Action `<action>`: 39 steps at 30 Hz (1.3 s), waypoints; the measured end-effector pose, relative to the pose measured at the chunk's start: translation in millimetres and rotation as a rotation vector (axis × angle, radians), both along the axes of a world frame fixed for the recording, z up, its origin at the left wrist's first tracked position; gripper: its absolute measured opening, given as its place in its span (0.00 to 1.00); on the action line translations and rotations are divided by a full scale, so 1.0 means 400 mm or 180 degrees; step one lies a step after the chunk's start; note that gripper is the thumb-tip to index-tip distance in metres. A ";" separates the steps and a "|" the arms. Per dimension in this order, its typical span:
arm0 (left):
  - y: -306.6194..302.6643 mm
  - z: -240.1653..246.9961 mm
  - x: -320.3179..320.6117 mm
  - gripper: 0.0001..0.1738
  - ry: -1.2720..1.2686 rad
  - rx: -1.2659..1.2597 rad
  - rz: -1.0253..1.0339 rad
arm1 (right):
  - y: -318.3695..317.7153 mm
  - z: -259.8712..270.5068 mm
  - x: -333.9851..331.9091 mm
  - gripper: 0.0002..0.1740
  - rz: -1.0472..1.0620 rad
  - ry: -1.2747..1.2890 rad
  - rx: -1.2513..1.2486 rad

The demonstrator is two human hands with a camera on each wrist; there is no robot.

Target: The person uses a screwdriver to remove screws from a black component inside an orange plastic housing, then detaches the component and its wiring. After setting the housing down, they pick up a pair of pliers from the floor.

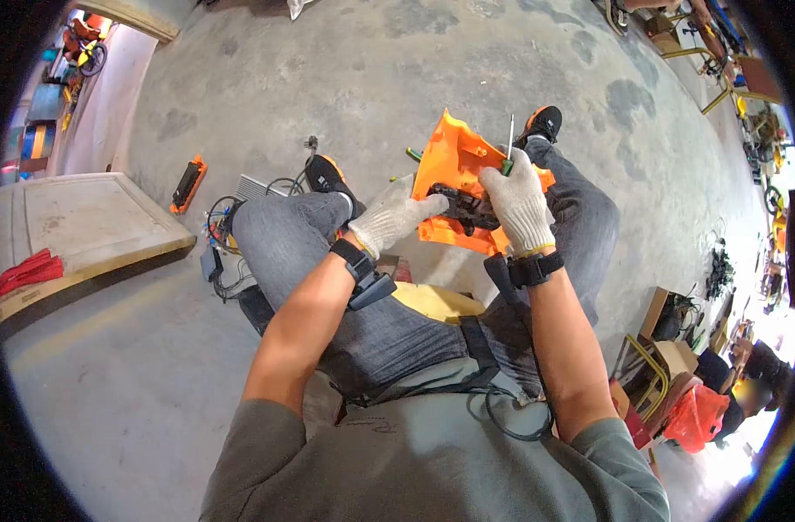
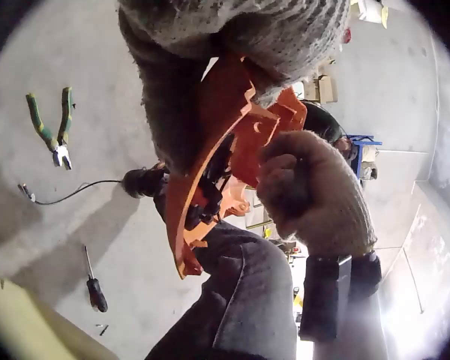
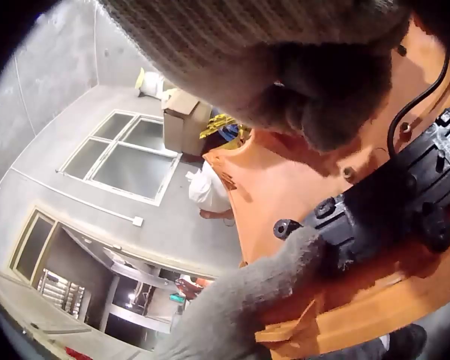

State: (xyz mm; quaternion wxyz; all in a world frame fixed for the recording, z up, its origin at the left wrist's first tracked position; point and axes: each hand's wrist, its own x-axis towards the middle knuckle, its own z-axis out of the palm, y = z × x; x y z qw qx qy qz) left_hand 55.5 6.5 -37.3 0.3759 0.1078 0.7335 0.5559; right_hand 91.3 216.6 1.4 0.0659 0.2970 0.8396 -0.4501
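An orange plastic shell (image 1: 454, 148) (image 2: 181, 217) (image 3: 277, 187) with a black part (image 1: 469, 209) (image 3: 367, 217) inside is held up between the knees. My gloved left hand (image 1: 393, 216) (image 3: 247, 300) grips its left side, the thumb lying on the black part. My gloved right hand (image 1: 517, 202) (image 2: 315, 191) (image 3: 262, 60) is at the shell's right side, fingers curled round a screwdriver (image 1: 508, 163) with a green handle, its shaft pointing away from the body. In the right wrist view a black cable runs from the black part.
Pliers (image 2: 52, 131) and another screwdriver (image 2: 96, 294) lie on the floor. An orange-and-black part (image 1: 187, 184) lies left, beside a wooden panel (image 1: 93, 226) with a red cloth (image 1: 30, 272). Cables (image 1: 223, 226) lie by the left knee; boxes and a red bag (image 1: 696, 418) stand right.
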 end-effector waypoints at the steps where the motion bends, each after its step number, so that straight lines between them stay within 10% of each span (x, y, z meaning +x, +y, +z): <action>1: 0.001 -0.004 0.000 0.20 0.0056 -0.0022 -0.0002 | 0.004 0.005 -0.002 0.31 0.0083 0.0022 0.0001; 17: 0.015 -0.022 -0.002 0.21 0.0404 0.0102 0.0170 | -0.049 0.033 0.087 0.14 0.0133 0.0261 -0.1011; 39: 0.030 -0.028 0.014 0.24 0.1245 -0.0450 -0.0237 | -0.071 0.027 0.057 0.17 0.1290 0.0640 0.0178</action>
